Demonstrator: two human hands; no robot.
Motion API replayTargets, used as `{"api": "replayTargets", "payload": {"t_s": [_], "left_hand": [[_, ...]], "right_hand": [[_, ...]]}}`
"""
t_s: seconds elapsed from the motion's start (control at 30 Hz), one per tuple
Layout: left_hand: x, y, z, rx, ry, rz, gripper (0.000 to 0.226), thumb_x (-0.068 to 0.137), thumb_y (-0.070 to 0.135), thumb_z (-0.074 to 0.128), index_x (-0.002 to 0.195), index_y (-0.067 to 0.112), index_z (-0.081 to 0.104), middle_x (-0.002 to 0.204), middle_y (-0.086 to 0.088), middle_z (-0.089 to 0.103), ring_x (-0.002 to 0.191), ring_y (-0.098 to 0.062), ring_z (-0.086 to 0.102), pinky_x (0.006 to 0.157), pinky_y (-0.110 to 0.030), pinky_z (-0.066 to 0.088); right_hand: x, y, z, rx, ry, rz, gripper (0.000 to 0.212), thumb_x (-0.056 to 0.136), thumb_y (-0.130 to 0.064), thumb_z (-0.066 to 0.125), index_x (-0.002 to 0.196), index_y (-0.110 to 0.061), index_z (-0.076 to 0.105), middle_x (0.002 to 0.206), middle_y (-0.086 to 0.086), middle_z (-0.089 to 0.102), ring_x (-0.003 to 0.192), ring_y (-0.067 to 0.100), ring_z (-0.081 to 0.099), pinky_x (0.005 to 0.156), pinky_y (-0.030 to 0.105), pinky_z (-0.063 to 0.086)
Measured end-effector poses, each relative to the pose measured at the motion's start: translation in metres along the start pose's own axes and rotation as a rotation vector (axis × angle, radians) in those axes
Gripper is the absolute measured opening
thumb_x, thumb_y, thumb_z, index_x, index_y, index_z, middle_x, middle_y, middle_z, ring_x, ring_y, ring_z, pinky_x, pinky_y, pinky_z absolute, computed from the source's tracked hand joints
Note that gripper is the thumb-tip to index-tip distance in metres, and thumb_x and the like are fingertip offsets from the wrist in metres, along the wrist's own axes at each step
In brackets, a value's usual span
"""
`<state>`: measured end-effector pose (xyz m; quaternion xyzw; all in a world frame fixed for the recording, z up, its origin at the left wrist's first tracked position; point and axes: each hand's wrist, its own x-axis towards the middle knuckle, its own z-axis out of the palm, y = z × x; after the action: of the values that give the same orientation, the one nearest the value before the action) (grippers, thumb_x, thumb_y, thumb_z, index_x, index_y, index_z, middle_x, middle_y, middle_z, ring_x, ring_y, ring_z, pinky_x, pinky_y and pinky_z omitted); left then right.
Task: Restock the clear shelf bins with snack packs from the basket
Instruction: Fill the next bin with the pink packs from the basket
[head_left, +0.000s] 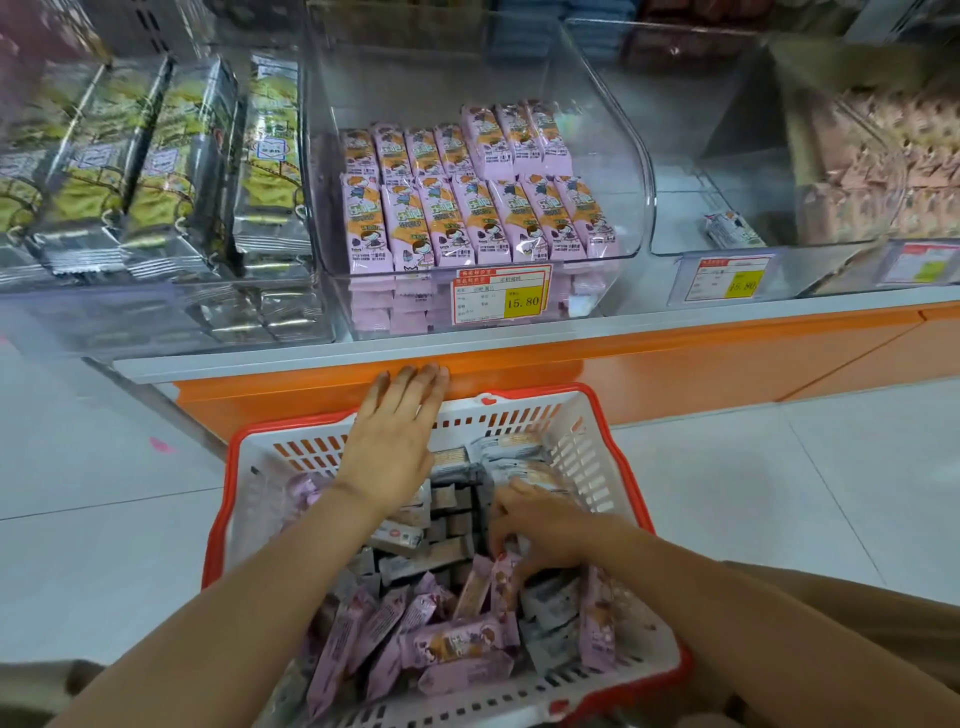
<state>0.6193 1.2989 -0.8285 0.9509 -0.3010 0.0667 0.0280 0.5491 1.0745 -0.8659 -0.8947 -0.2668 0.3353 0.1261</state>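
Pale floor tiles (104, 467) run up to a shop shelf (675, 364) with an orange front, seen from above by someone standing over a basket (576, 457). Clear bins sit in a row on the shelf. In the left bin (291, 322) are long packs in yellow-green and silver wrappers, standing on end. The middle bin (631, 156) holds pink packs (467, 218) in two neat upright rows, with more stacked beneath them at the front; its upper part is bare. A price tag (501, 296) on its front reads 15.80. The right bin (691, 130) has a single pack (732, 231) lying near its front wall, and carries its own tag (727, 278). Farther right, another bin is blurred, with pinkish packs inside. The basket is white with a red rim and stands on the floor just in front of the shelf, nearest the viewer. It is filled with loose snack packs (447, 639), pink ones heaped at the near end and grey and beige ones toward the far end. The left hand (392, 441) is flat with straight fingers, held palm down over the far rim, fingertips at the orange shelf front. The right hand (540, 530) is down inside the basket, fingers curled round some of the snack packs.
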Motion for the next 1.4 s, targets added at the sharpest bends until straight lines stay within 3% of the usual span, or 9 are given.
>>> {"api": "replayTargets", "payload": {"t_s": [0.27,0.4,0.47,0.7,0.83,0.97,1.1,1.2,1.4], "left_hand": [[0.001,0.004,-0.018,-0.339,-0.026,0.001,0.062,0.088,0.02,0.064,0.146,0.011,0.045,0.143,-0.01,0.046,0.131,-0.029,0.04,0.111,-0.052,0.034],[0.001,0.02,-0.042,-0.83,-0.311,-0.078,0.034,0.103,0.024,0.051,0.136,0.019,0.057,0.141,0.002,0.053,0.129,-0.017,0.046,0.109,-0.03,0.032],[-0.001,0.026,-0.053,-1.095,-0.412,-0.106,0.027,0.102,0.026,0.053,0.124,0.018,0.066,0.131,0.0,0.063,0.118,-0.017,0.057,0.105,-0.033,0.041],[0.003,0.027,-0.099,-1.36,-0.278,-0.178,0.007,0.095,0.014,0.064,0.098,0.009,0.068,0.073,0.007,0.069,0.063,-0.004,0.058,0.059,-0.018,0.043],[0.005,0.032,-0.127,-1.529,-0.098,-0.28,0.009,0.093,0.008,0.064,0.095,0.0,0.061,0.068,-0.01,0.064,0.052,-0.012,0.056,0.05,-0.023,0.044],[0.009,0.044,-0.15,-1.639,0.125,-0.376,0.012,0.091,0.007,0.067,0.086,0.002,0.058,0.055,-0.005,0.062,0.048,-0.02,0.052,0.045,-0.025,0.043],[0.018,0.045,-0.162,-1.604,0.268,-0.48,0.023,0.089,0.019,0.072,0.088,-0.002,0.063,0.066,-0.011,0.068,0.059,-0.03,0.057,0.051,-0.032,0.045],[0.025,0.037,-0.168,-1.41,0.386,-0.478,0.024,0.088,0.03,0.073,0.088,0.007,0.064,0.077,-0.007,0.07,0.067,-0.016,0.062,0.064,-0.03,0.051],[0.023,-0.001,-0.151,-0.462,0.613,-0.192,0.041,0.091,0.044,0.047,0.116,0.018,0.066,0.117,0.001,0.064,0.113,-0.019,0.052,0.098,-0.035,0.03]], "right_hand": [[-0.034,-0.002,-0.066,0.642,0.212,0.092,0.027,0.083,-0.01,0.076,0.108,-0.01,0.066,0.1,-0.011,0.06,0.084,-0.007,0.058,0.081,0.016,0.048],[-0.051,-0.01,-0.105,0.831,0.388,0.051,0.031,0.082,0.0,0.075,0.111,-0.007,0.065,0.109,0.003,0.065,0.101,0.007,0.062,0.094,0.023,0.048],[-0.059,-0.017,-0.123,0.882,0.43,0.021,0.033,0.082,0.004,0.072,0.112,-0.005,0.064,0.111,0.006,0.066,0.101,0.01,0.063,0.089,0.02,0.049],[-0.078,-0.051,-0.154,1.026,0.63,-0.083,0.045,0.086,0.001,0.068,0.127,-0.011,0.057,0.121,0.012,0.063,0.107,0.013,0.064,0.087,0.024,0.052],[-0.089,-0.079,-0.151,0.997,0.743,-0.103,0.044,0.084,-0.012,0.072,0.121,-0.012,0.049,0.105,0.006,0.06,0.093,0.01,0.063,0.082,0.026,0.051],[-0.1,-0.1,-0.144,0.845,0.778,-0.114,0.045,0.081,-0.013,0.078,0.111,-0.013,0.045,0.098,0.0,0.06,0.08,0.008,0.058,0.075,0.025,0.05],[-0.099,-0.113,-0.159,0.724,0.97,-0.049,0.043,0.078,-0.012,0.081,0.108,-0.024,0.052,0.094,-0.002,0.06,0.075,0.008,0.058,0.074,0.033,0.053],[-0.093,-0.122,-0.175,0.667,1.06,-0.071,0.039,0.081,-0.011,0.079,0.106,-0.027,0.055,0.087,-0.002,0.059,0.073,0.007,0.055,0.07,0.028,0.051],[-0.07,-0.125,-0.222,0.65,1.188,-0.019,0.032,0.084,-0.005,0.073,0.104,-0.024,0.057,0.083,0.004,0.054,0.069,0.012,0.053,0.066,0.026,0.051]]}}
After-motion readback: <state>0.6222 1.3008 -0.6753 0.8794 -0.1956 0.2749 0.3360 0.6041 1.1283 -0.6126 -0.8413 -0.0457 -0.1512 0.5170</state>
